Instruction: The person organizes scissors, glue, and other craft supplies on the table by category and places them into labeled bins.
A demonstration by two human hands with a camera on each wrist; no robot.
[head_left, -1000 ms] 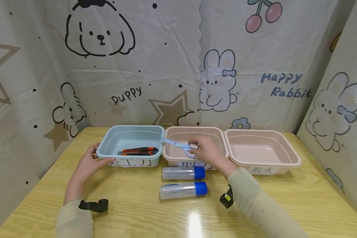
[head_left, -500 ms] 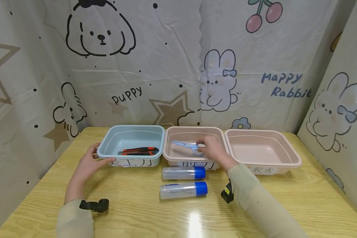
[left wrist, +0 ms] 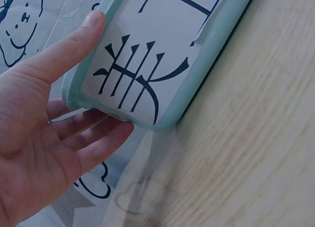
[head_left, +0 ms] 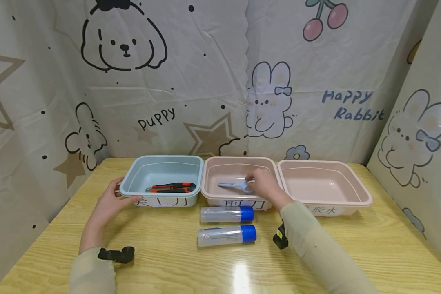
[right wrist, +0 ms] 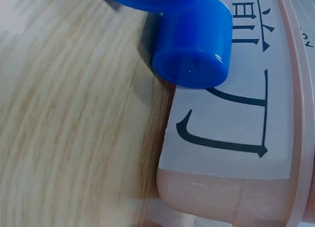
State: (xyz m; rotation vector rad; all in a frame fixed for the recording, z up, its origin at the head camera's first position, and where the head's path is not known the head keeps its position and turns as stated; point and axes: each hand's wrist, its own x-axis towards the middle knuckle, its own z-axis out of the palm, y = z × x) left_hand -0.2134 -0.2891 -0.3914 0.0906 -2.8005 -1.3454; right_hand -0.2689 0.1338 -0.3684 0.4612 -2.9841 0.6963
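Note:
My right hand (head_left: 263, 184) reaches into the middle pink bin (head_left: 240, 159) and pinches the handle of light-blue scissors (head_left: 233, 185). Their blades point left, low inside the bin; whether they touch its floor, I cannot tell. My left hand (head_left: 108, 204) holds the near-left corner of the blue bin (head_left: 161, 158). In the left wrist view, the thumb lies along that bin's rim (left wrist: 78, 84) and the other fingers (left wrist: 106, 147) touch its end. Red-and-black utility knives (head_left: 172, 187) lie in the blue bin. The right wrist view hides most of the right hand.
Two clear glue bottles with blue caps, one nearer the bins (head_left: 222, 214) and one closer to me (head_left: 220, 236), lie on the wooden table (head_left: 169, 265). Another pink bin (head_left: 323, 163) stands at the right. Labels mark the bins' fronts. A printed curtain (head_left: 206, 81) hangs behind.
My right hand has moved right and down, bringing the scissors from the rim between the blue and middle bins down into the middle one. The left hand keeps its place.

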